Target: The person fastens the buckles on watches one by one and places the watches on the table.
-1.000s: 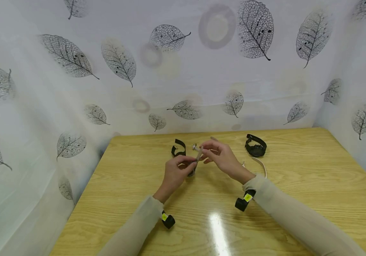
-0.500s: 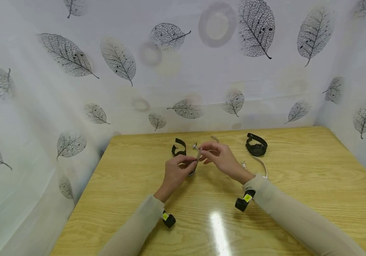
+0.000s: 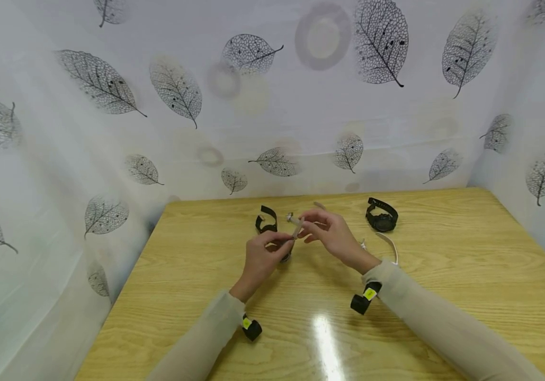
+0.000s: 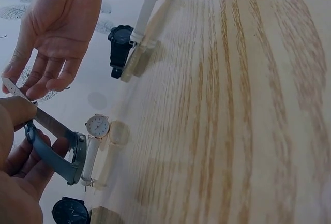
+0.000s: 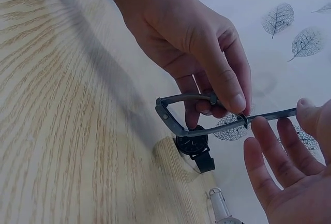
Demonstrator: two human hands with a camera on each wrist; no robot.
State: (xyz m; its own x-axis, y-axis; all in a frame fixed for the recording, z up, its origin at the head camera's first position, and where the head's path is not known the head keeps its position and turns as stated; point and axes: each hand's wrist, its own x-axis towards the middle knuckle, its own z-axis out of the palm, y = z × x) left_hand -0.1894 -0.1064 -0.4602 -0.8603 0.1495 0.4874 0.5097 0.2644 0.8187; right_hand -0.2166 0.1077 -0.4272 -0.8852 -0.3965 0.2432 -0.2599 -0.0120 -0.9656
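Observation:
Between my hands is a wristwatch (image 5: 169, 119) with a slim grey strap, its case hanging below the strap in the left wrist view. My left hand (image 3: 264, 256) pinches the strap at the buckle between thumb and fingers. The strap forms a loop, and its free end (image 5: 274, 114) passes out beyond the buckle. My right hand (image 3: 331, 235) pinches that end near its tip, the other fingers loosely bent. The watch face is turned away or too small to read. In the head view the left hand mostly hides the watch.
Behind my left hand lies a black-strapped watch (image 3: 267, 227). A watch with a white strap and round pale dial (image 4: 98, 125) sits nearby. To the right are a black digital watch (image 3: 384, 223) and a white-strapped watch (image 3: 390, 246). A leaf-print curtain (image 3: 277, 106) stands behind the table.
The right fingers moved in toward the left hand along the strap, then back out slightly to the right, so more strap shows between the hands again. The left hand has stayed nearly still.

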